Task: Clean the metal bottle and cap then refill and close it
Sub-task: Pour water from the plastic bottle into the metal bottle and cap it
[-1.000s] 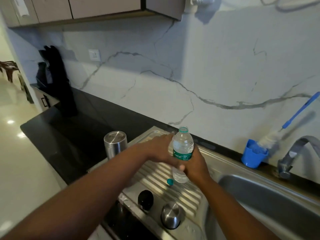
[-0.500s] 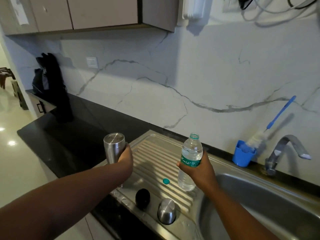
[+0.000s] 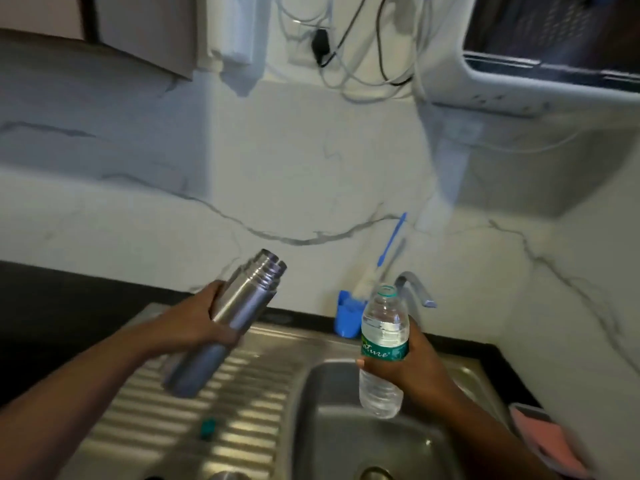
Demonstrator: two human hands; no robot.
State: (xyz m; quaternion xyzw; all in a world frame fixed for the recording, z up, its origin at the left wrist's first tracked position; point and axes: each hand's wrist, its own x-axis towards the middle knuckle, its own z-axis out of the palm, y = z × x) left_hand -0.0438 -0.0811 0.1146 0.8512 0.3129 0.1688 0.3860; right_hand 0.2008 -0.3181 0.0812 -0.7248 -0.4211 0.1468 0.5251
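The marble-veined wall (image 3: pixel 311 161) filled the back of the shot, white with grey streaks; cables (image 3: pixel 346 57) dangled high up beside a cabinet corner (image 3: pixel 145 32); a pale plastic basket (image 3: pixel 540 81) jutted in at upper right. Below ran the dark counter (image 3: pixel 52 306); set in it was the steel sink (image 3: pixel 346 427), its ribbed drainboard (image 3: pixel 214 410) on the left and the basin on the right; a curved tap (image 3: pixel 414 287) rose behind, blurred. A blue cup (image 3: pixel 346 318) stood at the wall with a blue-handled brush (image 3: pixel 388 258) leaning out of it; something pink (image 3: pixel 540 438) sat at the right edge, too smeared to name. And there was the metal bottle (image 3: pixel 225 327), brushed steel, capless, threaded neck tipped up and to the right, held over the drainboard; the left hand (image 3: pixel 194 323) had its fingers wrapped around the middle of it. The right hand (image 3: pixel 408 362) clutched an open plastic water bottle (image 3: pixel 381 348), green label, upright above the basin; a small teal cap (image 3: pixel 207 428) lay on the drainboard ribs.
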